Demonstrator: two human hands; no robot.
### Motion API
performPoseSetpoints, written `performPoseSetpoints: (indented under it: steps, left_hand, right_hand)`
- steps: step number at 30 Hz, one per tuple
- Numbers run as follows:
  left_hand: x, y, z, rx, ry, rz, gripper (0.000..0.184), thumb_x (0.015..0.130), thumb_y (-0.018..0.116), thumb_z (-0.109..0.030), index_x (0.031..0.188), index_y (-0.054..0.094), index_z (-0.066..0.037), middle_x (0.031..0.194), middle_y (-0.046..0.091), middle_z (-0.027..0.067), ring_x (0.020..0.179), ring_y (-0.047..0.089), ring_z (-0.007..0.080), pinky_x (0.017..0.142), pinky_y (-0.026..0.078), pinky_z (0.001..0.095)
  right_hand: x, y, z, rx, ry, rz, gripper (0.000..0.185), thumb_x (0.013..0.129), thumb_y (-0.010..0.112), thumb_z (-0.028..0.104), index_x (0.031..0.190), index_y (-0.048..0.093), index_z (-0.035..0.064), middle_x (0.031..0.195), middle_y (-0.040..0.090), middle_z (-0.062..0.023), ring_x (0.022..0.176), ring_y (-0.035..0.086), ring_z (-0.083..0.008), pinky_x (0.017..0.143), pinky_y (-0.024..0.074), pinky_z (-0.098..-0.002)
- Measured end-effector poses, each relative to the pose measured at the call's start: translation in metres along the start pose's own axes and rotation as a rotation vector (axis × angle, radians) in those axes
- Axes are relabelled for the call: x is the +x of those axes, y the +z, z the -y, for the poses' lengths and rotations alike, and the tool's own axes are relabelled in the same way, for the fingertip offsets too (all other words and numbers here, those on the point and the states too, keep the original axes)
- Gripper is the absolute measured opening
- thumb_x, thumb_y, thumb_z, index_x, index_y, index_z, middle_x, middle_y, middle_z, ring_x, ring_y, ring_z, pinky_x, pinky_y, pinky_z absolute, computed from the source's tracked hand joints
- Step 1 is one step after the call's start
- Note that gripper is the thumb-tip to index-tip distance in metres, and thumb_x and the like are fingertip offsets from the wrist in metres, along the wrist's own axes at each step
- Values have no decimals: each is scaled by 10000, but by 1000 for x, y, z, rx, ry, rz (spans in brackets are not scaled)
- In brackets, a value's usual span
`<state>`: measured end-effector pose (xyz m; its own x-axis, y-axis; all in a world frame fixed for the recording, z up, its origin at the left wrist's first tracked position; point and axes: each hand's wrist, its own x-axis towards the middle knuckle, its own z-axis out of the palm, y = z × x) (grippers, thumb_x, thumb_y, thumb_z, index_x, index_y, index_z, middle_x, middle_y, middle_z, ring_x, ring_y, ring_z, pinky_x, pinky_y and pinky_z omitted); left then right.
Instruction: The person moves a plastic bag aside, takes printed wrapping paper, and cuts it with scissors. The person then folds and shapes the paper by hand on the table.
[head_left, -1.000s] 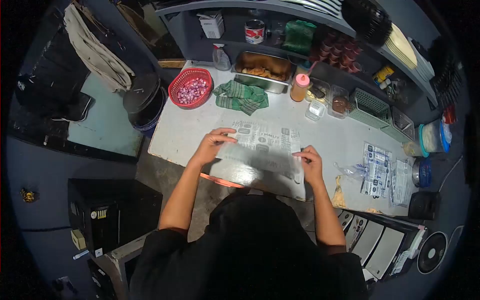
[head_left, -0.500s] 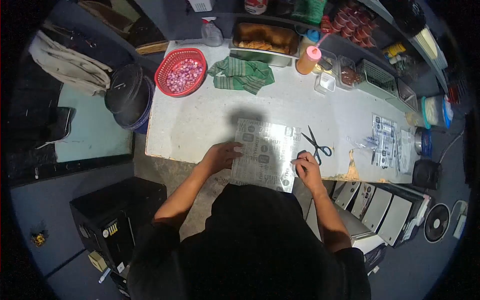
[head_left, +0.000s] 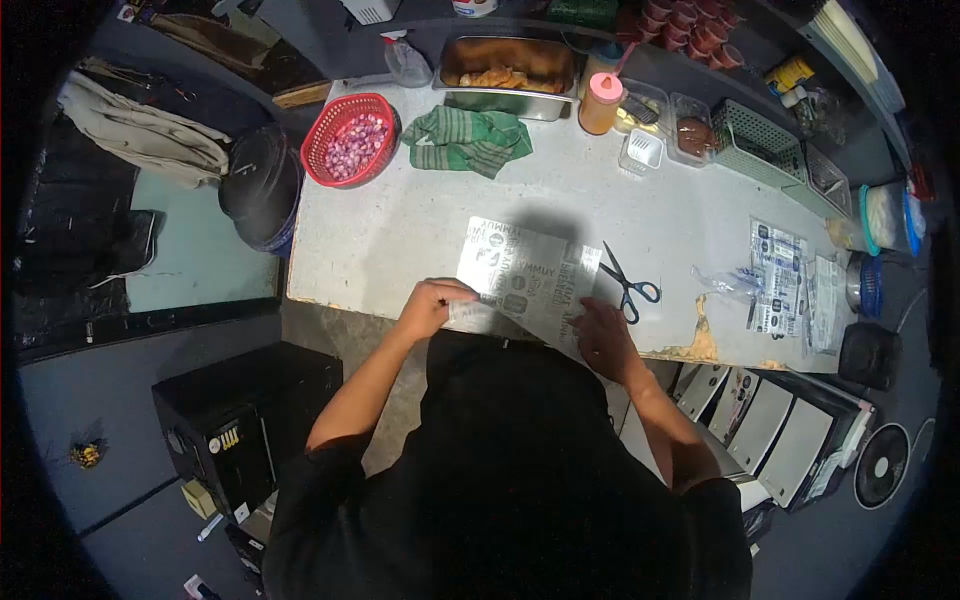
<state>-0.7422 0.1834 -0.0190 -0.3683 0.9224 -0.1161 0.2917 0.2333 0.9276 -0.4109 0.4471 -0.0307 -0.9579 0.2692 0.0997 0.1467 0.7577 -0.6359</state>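
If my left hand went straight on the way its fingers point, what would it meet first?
The printed sheet, right at your left hand's fingertips. Beyond, your right hand looks roughly in line, though their relative heights are unclear.

Wears a black top (head_left: 510, 500), matte and very dark, with most seams and folds lost in shadow. Looks broad and rounded across the shoulders, narrowing toward a curved black outline at the front. Has a loose, short left sleeve (head_left: 335, 475) and a matching short right sleeve (head_left: 712, 500), both black, both ending above the elbow. Shows a few faint creases near the cuffs. Leaves the left forearm (head_left: 365, 385) and the right forearm (head_left: 660, 410) bare, slim and tapering to the wrists. Has an ungloved left hand (head_left: 432, 306) and an equally ungloved right hand (head_left: 605, 342), partly shaded.
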Motion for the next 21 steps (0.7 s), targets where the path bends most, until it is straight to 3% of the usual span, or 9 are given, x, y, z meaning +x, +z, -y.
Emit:
performPoseSetpoints:
  steps: [3, 5, 7, 8, 10, 11, 13, 15, 21]
  left_hand:
    - [1, 0, 8, -100, -96, 2, 264, 904, 721, 68, 1113, 834, -47, 1136, 819, 113, 1048, 772, 204, 892, 588, 313]
    - [-2, 0, -2, -122, -116, -38, 138, 952, 773, -26, 1075, 835, -33, 993, 814, 76, 910, 725, 129, 807, 559, 295]
    - [3, -1, 0, -60, -332, 93, 124, 972, 808, -108, 1058, 837, -23, 959, 794, 57, 873, 663, 119, 790, 527, 297]
    - [3, 0, -3, -107, -243, 82, 172, 991, 813, -197, 1011, 837, -28, 892, 765, 19, 812, 599, 77, 731, 492, 269]
    - [11, -4, 1, -6, -381, 144, 190, 999, 805, -216, 1008, 837, -28, 858, 743, -1, 777, 573, 59, 699, 474, 259]
    - [13, -7, 1, 104, -513, 222, 210, 1006, 797, -234, 1006, 837, -28, 825, 720, -22, 742, 548, 41, 668, 455, 250]
    - [17, -3, -13, 28, -419, 179, 237, 1017, 785, -262, 1044, 824, -30, 765, 651, -63, 687, 486, 17, 610, 401, 238]
    - [27, 7, -21, -141, -249, -50, 243, 1014, 787, -259, 1082, 800, -26, 768, 651, -62, 658, 461, 16, 588, 386, 238]
    - [60, 7, -5, 40, -165, -165, 154, 1014, 753, -172, 1079, 799, -41, 931, 774, -23, 787, 612, 47, 712, 495, 246]
  right_hand:
    - [8, -25, 9, 42, -54, 26, 443, 795, 817, 74, 1223, 704, 55, 1433, 600, -188, 1394, 540, -382, 1099, 480, -475]
    - [5, -19, 15, 81, -22, 24, 418, 832, 820, 91, 1228, 696, 48, 1419, 616, -184, 1372, 574, -371, 1061, 510, -470]
    - [6, 9, -13, 383, 22, -113, 289, 947, 776, 172, 1198, 715, 41, 1245, 723, -173, 1169, 703, -281, 915, 572, -402]
    - [11, 6, -14, 381, 17, -102, 289, 947, 776, 172, 1198, 715, 41, 1245, 723, -173, 1169, 703, -281, 915, 572, -402]
    - [32, -1, -4, 494, 504, 25, 236, 970, 769, 209, 1100, 742, 14, 993, 765, -148, 994, 740, -252, 865, 567, -380]
    - [39, -6, -2, 500, 510, 34, 236, 970, 769, 209, 1100, 742, 14, 993, 765, -148, 994, 740, -252, 865, 567, -380]
    - [59, -17, -3, 534, 687, 124, 266, 990, 758, 226, 1091, 734, -20, 896, 757, -141, 904, 720, -210, 819, 559, -386]
    - [65, -6, -20, 486, 617, 80, 273, 978, 769, 221, 1091, 734, -26, 936, 762, -152, 891, 718, -223, 816, 560, -396]
    - [90, -6, -37, 417, 482, 171, 258, 962, 760, 221, 1042, 756, -24, 938, 762, -204, 863, 746, -315, 808, 568, -418]
